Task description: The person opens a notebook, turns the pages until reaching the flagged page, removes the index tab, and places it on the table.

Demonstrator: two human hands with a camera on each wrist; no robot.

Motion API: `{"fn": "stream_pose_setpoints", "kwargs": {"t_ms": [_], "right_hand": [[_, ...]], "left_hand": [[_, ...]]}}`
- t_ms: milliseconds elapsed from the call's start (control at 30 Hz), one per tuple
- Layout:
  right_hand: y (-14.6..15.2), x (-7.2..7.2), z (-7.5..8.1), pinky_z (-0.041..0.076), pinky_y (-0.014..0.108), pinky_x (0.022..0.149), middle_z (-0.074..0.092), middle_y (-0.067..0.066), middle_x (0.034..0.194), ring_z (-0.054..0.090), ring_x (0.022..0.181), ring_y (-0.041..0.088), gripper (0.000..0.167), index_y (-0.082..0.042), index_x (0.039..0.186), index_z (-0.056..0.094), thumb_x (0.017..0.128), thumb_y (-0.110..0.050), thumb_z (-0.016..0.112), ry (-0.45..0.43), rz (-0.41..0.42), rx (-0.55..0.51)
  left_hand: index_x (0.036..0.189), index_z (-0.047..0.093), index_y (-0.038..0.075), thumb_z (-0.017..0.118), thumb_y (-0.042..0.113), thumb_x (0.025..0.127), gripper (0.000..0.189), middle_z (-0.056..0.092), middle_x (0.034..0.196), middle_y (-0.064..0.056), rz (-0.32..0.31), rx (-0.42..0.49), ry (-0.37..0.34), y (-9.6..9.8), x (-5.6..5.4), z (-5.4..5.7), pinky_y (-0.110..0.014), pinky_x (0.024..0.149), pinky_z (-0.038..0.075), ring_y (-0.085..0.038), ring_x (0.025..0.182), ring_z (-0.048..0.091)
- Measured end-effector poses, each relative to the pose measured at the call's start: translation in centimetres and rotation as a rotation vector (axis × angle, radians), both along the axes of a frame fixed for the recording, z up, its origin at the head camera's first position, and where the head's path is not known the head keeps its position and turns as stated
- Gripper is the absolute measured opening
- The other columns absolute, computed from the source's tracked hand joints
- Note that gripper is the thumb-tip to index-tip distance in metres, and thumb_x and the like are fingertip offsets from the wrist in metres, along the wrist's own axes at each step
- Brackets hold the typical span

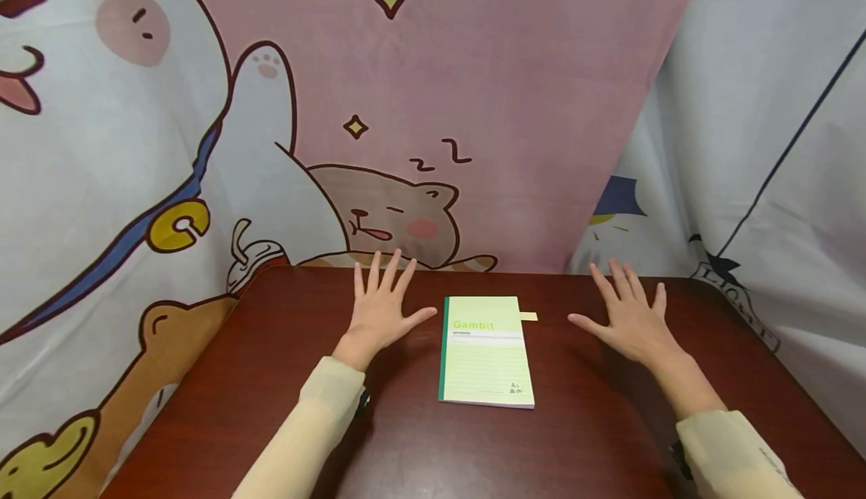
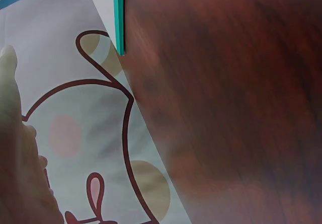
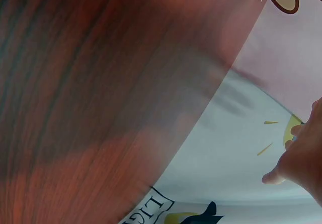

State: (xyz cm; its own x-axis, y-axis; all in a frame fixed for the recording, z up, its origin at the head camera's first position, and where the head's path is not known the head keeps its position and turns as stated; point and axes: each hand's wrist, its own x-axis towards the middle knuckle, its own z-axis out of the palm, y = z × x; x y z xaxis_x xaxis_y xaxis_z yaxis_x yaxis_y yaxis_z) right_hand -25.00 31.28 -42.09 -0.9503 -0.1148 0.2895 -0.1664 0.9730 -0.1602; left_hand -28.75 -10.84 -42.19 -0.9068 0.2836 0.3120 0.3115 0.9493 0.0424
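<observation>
A rectangular paper notebook [image 1: 483,371] lies on wood-grained counter [image 1: 433,454]; left hand [image 1: 379,315] near its nine o'clock, right hand [image 1: 634,325] near three, fingers [image 1: 390,270] spread wide.

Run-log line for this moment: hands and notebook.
left hand: spread, holding nothing | right hand: spread, holding nothing | notebook: closed, untouched, between hands, on table

A left hand [image 2: 25,168], partly in view, appears against a cartoon-printed cloth [image 2: 103,128] beyond the far edge of a wood-grained table [image 2: 236,103].
To the right, a green-spined notebook [image 2: 119,17] is only partly seen; the cloth carries dark-red outlines [image 2: 125,138], tan patches [image 2: 151,186] and a pink spot [image 2: 64,136].
</observation>
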Motion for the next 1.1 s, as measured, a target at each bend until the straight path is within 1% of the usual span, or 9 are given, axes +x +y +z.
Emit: {"fn": "stream_pose_setpoints", "kwargs": {"t_ms": [133, 300, 467, 633, 733, 900, 1000, 1100], "right_hand": [[-0.1, 0.1, -0.1, -0.001, 0.081, 0.108, 0.013, 0.025, 0.164, 0.009, 0.151, 0.045, 0.103, -0.019, 0.162, 0.010, 0.086, -0.074, 0.054, -0.012, 0.007, -0.001], [-0.2, 0.2, -0.2, -0.001, 0.081, 0.108, 0.016, 0.026, 0.163, 0.013, 0.149, 0.046, 0.102, -0.018, 0.161, 0.013, 0.086, -0.073, 0.055, -0.018, 0.017, -0.009], [-0.4, 0.2, -0.3, 0.001, 0.082, 0.107, 0.019, 0.027, 0.162, 0.016, 0.148, 0.047, 0.101, -0.018, 0.161, 0.015, 0.086, -0.071, 0.057, -0.020, 0.027, -0.010], [-0.7, 0.3, -0.4, 0.004, 0.083, 0.106, 0.023, 0.028, 0.160, 0.020, 0.146, 0.047, 0.099, -0.016, 0.160, 0.018, 0.087, -0.067, 0.060, -0.018, 0.050, -0.019], [-0.9, 0.4, -0.4, 0.006, 0.083, 0.105, 0.025, 0.029, 0.158, 0.022, 0.145, 0.047, 0.098, -0.014, 0.159, 0.020, 0.087, -0.064, 0.063, -0.020, 0.062, -0.031], [-1.4, 0.5, -0.6, 0.009, 0.082, 0.106, 0.028, 0.029, 0.157, 0.025, 0.143, 0.049, 0.097, -0.010, 0.158, 0.024, 0.086, -0.056, 0.069, -0.031, 0.071, -0.059], [-1.7, 0.6, -0.7, 0.011, 0.081, 0.107, 0.029, 0.028, 0.157, 0.026, 0.143, 0.049, 0.096, -0.009, 0.157, 0.024, 0.085, -0.053, 0.070, -0.044, 0.072, -0.068], [-1.9, 0.7, -0.7, 0.012, 0.080, 0.108, 0.029, 0.028, 0.157, 0.026, 0.143, 0.049, 0.096, -0.008, 0.157, 0.025, 0.086, -0.052, 0.071, -0.066, 0.078, -0.072]], "left_hand": [[0.161, 0.017, 0.029, 0.046, 0.081, 0.085, 0.097, 0.008, 0.170, -0.003, -0.019, -0.024, 0.018, 0.2, 0.3, -0.1, -0.066, 0.121, 0.003, -0.037, 0.156, 0.002], [0.161, 0.014, 0.030, 0.044, 0.083, 0.085, 0.097, 0.007, 0.170, -0.001, -0.035, -0.043, -0.002, 0.4, 0.7, -0.1, -0.064, 0.123, 0.002, -0.033, 0.157, -0.002], [0.161, 0.013, 0.031, 0.044, 0.083, 0.085, 0.097, 0.009, 0.170, -0.001, -0.064, -0.030, -0.020, 0.7, 1.3, -0.2, -0.062, 0.123, -0.001, -0.032, 0.157, -0.002], [0.161, 0.017, 0.030, 0.047, 0.081, 0.085, 0.096, 0.011, 0.169, -0.001, -0.099, -0.022, -0.023, 1.0, 1.9, -0.3, -0.060, 0.124, -0.001, -0.030, 0.157, 0.001], [0.160, 0.018, 0.029, 0.049, 0.080, 0.085, 0.096, 0.013, 0.169, -0.001, -0.123, -0.016, -0.039, 1.2, 2.2, -0.4, -0.060, 0.124, -0.001, -0.030, 0.157, 0.003], [0.160, 0.021, 0.027, 0.051, 0.078, 0.085, 0.096, 0.017, 0.168, -0.004, -0.170, -0.013, -0.049, 1.4, 2.9, -0.7, -0.059, 0.124, 0.006, -0.031, 0.156, 0.010], [0.160, 0.022, 0.026, 0.052, 0.078, 0.085, 0.095, 0.019, 0.167, -0.004, -0.197, -0.014, -0.053, 1.4, 3.3, -0.9, -0.059, 0.124, 0.009, -0.031, 0.156, 0.013], [0.160, 0.023, 0.025, 0.052, 0.077, 0.085, 0.095, 0.021, 0.167, -0.004, -0.220, -0.012, -0.069, 1.5, 3.7, -1.1, -0.056, 0.125, 0.010, -0.030, 0.155, 0.015]]}}
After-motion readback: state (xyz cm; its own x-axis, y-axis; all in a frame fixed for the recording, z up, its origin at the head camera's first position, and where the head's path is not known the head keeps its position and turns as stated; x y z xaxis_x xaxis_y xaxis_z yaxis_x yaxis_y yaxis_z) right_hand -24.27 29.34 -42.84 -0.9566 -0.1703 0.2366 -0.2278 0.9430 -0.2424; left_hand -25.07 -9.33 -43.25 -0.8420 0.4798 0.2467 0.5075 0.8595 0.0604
